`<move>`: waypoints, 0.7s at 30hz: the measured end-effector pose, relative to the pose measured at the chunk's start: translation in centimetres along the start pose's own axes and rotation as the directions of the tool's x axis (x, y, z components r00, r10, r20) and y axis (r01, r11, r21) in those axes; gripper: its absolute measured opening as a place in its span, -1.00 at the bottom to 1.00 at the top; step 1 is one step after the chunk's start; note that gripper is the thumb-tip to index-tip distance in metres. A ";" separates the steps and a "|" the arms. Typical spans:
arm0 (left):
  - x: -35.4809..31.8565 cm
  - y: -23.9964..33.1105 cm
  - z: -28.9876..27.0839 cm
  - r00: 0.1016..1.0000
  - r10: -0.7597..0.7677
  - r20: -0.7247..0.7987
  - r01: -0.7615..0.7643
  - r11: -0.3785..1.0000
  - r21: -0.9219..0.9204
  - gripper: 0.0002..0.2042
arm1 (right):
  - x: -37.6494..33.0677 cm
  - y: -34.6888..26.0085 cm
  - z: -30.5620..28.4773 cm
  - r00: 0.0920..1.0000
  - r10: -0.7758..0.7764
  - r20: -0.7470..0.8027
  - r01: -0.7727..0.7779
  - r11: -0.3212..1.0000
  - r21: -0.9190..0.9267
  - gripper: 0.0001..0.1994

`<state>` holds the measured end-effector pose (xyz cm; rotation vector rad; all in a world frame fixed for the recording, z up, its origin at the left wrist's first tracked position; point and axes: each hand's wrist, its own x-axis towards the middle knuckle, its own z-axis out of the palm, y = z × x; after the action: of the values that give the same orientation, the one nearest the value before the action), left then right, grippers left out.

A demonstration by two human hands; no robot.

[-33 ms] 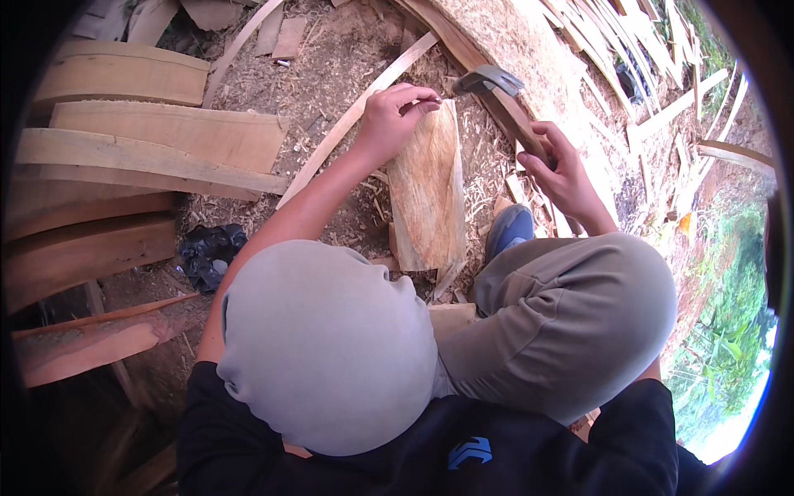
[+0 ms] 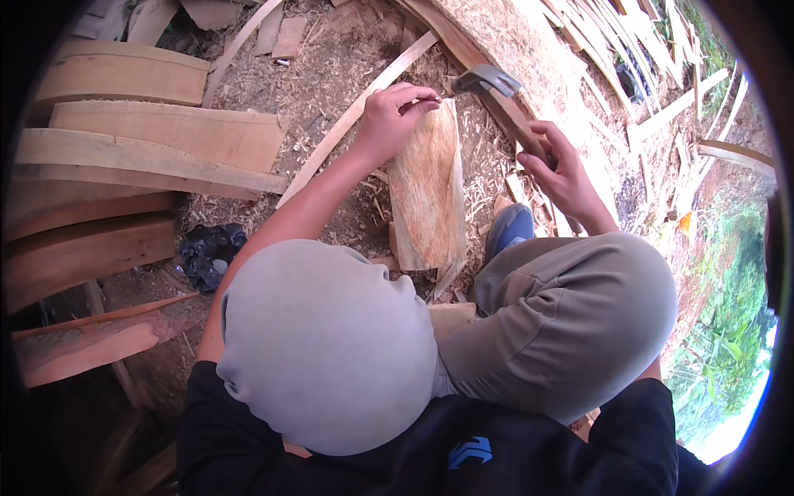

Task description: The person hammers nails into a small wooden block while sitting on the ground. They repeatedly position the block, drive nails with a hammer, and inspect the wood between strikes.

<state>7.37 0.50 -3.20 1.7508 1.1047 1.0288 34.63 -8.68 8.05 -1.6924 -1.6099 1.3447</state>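
1. Left hand (image 2: 389,124) pinches a small nail (image 2: 436,100) at the far end of an upright wood slab (image 2: 428,194)
2. Right hand (image 2: 562,169) is closed around a hammer (image 2: 496,95), head just right of the nail
3. Planks (image 2: 157,132) lie stacked at left

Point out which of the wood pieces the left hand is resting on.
The left hand rests on the short, pale slab standing between the knees, not the long planks stacked at left. The right hand holds a hammer.
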 end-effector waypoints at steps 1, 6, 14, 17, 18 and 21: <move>0.0 -0.4 0.1 1.000 0.023 -0.008 -0.023 1.000 -0.015 -0.87 | 0.0 -0.1 0.1 1.000 -0.008 0.009 0.008 1.000 0.013 -0.63; 0.0 -0.7 0.3 0.999 0.040 -0.003 -0.040 0.999 -0.028 -0.85 | 0.2 0.3 -0.2 0.999 0.013 0.041 -0.005 0.982 -0.188 -0.59; 0.0 -0.8 0.2 0.999 0.035 0.002 -0.035 0.999 0.004 -0.87 | -0.4 -0.4 -0.4 0.964 -0.264 -0.027 0.231 0.884 -0.407 -0.58; 0.1 -1.0 0.2 0.997 0.071 -0.006 -0.072 0.997 -0.024 -0.88 | -0.3 -1.1 -0.7 0.951 -0.303 -0.064 0.253 0.879 -0.404 -0.55; 0.1 -1.0 0.2 0.998 0.071 -0.002 -0.071 0.997 -0.028 -0.88 | -0.2 -1.7 -0.4 0.958 -0.280 -0.057 0.233 0.880 -0.415 -0.54; 0.1 -1.1 0.3 0.997 0.073 0.003 -0.073 0.997 -0.030 -0.88 | 0.7 -0.8 0.0 0.963 -0.268 0.014 0.247 0.867 -0.433 -0.53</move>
<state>7.39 0.86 -4.28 1.7796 1.0249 1.0801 34.14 -7.89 8.54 -1.6424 -2.1365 0.8521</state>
